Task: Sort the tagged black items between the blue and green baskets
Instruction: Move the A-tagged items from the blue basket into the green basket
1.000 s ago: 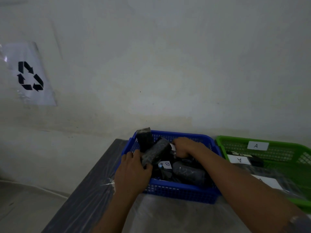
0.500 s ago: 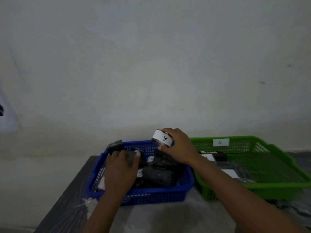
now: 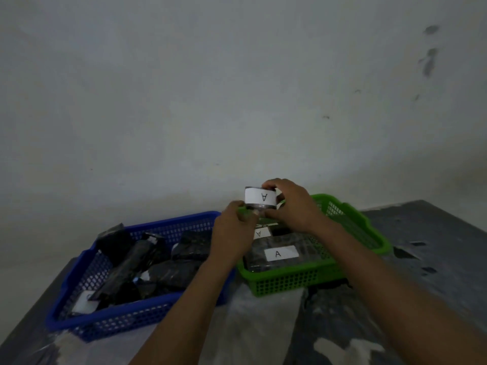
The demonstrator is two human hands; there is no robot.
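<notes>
Pale plastered wall [image 3: 237, 88] fills the upper half of the frame, with dark smudges [image 3: 430, 61] at upper right. Below, a dark mottled table [image 3: 434, 233] bears a clear plastic sheet [image 3: 250, 327] at lower centre. Lighting dim.

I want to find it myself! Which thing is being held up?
Find the green basket right of the blue basket. Above its far left corner, the left hand and right hand hold a small round black item. It alone is up in the air, with an upside-down A on its white tag.
</notes>
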